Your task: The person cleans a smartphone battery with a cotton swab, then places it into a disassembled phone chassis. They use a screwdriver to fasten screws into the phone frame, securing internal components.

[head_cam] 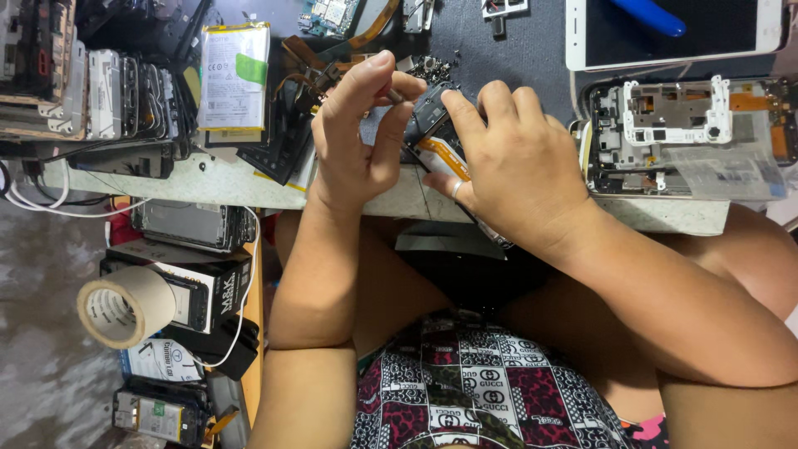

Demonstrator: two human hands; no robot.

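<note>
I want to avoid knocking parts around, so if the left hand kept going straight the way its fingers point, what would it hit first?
The left hand points up and right across the bench. First in line looks like the opened phone held by the right hand; its fingertips seem nearly touching it already, though depth is unclear.

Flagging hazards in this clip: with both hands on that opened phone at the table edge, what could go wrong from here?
1. The opened phone hangs past the table edge over the lap; a slip of the right hand could drop it.
2. The left hand works a thin tool near the orange flex cable, which could tear.
3. Small loose parts lie nearby and could scatter.
</note>
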